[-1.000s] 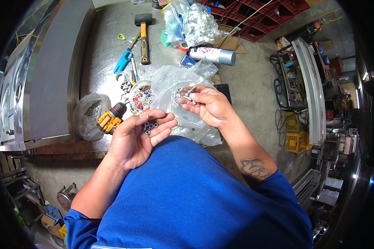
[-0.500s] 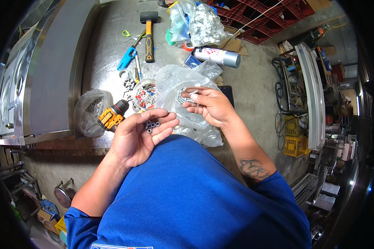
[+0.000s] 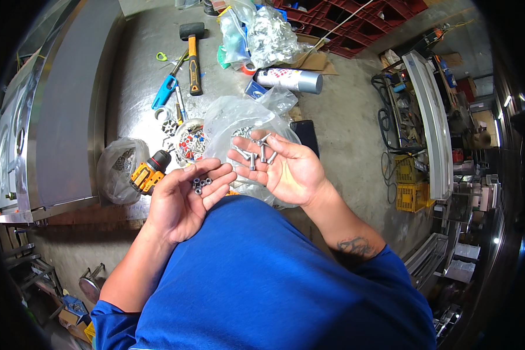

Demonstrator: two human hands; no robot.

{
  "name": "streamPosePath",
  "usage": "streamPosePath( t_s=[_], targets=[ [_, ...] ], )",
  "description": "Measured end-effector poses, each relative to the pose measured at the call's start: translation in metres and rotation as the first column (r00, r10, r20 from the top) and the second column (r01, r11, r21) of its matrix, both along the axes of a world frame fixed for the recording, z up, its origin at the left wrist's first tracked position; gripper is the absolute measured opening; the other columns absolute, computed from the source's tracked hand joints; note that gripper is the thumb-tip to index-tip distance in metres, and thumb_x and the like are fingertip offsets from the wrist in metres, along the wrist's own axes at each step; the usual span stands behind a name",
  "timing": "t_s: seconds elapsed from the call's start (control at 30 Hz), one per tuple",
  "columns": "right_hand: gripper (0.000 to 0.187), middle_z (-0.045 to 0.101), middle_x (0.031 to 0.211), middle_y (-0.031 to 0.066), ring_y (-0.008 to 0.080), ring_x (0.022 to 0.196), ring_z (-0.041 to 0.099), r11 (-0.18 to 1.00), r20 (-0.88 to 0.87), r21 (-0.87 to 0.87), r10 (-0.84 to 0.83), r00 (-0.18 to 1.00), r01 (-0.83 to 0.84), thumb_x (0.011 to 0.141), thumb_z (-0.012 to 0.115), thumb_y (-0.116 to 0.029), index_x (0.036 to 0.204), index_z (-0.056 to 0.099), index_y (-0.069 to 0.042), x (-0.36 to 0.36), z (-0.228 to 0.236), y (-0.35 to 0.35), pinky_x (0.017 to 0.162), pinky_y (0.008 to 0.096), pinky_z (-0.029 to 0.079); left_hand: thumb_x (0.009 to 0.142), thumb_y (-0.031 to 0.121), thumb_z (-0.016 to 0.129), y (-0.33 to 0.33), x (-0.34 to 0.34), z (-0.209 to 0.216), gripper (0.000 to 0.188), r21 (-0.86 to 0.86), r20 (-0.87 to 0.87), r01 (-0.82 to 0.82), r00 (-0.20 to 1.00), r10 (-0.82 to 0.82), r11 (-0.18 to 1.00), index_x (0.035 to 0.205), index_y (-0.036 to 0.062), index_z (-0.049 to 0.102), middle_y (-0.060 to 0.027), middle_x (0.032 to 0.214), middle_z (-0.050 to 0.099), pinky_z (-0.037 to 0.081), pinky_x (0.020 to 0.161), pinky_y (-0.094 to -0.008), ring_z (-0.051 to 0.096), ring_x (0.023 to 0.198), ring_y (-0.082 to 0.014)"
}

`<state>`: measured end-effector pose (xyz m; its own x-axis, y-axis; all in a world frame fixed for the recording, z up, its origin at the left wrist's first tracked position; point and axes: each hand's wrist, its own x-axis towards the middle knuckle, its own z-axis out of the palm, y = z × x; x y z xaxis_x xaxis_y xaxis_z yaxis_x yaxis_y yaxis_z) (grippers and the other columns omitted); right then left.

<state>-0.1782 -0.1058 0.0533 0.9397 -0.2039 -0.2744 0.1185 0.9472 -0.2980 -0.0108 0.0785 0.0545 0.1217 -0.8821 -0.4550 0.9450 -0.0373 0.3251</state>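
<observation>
My left hand [image 3: 178, 204] is turned palm up and holds several small metal nuts [image 3: 199, 185] on its slightly curled fingers. Beside it, my right hand [image 3: 297, 172] also faces up, fingers spread, holding several silver bolts [image 3: 252, 162] loosely across palm and fingers. The left fingertips lie just short of the right ones. Under and behind the right hand spreads a clear plastic bag [image 3: 219, 119] with more silver bolts [image 3: 243, 133] inside, partly hidden by the fingers. A round container of mixed red and silver small parts [image 3: 191, 142] stands beyond the left hand.
Left of the hands are a yellow cordless drill [image 3: 147, 173] and a bag of dark small hardware [image 3: 121, 166]. Farther back lie a mallet [image 3: 194, 64], a blue lighter-like tool [image 3: 165, 91] and a spray can [image 3: 291, 80]. A large metal panel [image 3: 76, 99] borders the left side.
My right hand has come away from above the bag's bolts and turned palm up, opening its fingers to show the bolts. The left hand still holds the nuts. The view has shifted slightly.
</observation>
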Motion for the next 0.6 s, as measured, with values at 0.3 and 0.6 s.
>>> streamPosePath(
  t_s=[0.3, 0.6],
  targets=[
    [0.036, 0.045, 0.151, 0.0265, 0.0431, 0.14, 0.044, 0.998, 0.065, -0.05, 0.031, 0.997, -0.028, 0.108, 0.039, -0.021, 0.136, 0.052, -0.003, -0.004, 0.016, 0.012, 0.117, 0.0565, 0.036, 0.098, 0.029, 0.051, -0.002, -0.002, -0.003, 0.051, -0.005, 0.019, 0.02, 1.0, -0.019, 1.0, 0.131, -0.0101, 0.053, -0.0288, 0.129, 0.06, 0.054, 0.104, -0.0407, 0.066, 0.117, -0.0342],
    [0.036, 0.052, 0.143, 0.0255, 0.0429, 0.134, 0.052, 0.998, 0.077, -0.057, 0.035, 0.996, -0.031, 0.108, 0.038, -0.019, 0.136, 0.05, -0.002, -0.009, 0.01, 0.008, 0.113, 0.0554, 0.043, 0.099, 0.024, 0.052, 0.001, -0.003, 0.0, 0.046, -0.061, -0.04, 0.013, 0.999, -0.016, 0.998, 0.129, -0.0113, 0.054, -0.0284, 0.13, 0.059, 0.051, 0.107, -0.0419, 0.061, 0.124, -0.0364]
  ],
)
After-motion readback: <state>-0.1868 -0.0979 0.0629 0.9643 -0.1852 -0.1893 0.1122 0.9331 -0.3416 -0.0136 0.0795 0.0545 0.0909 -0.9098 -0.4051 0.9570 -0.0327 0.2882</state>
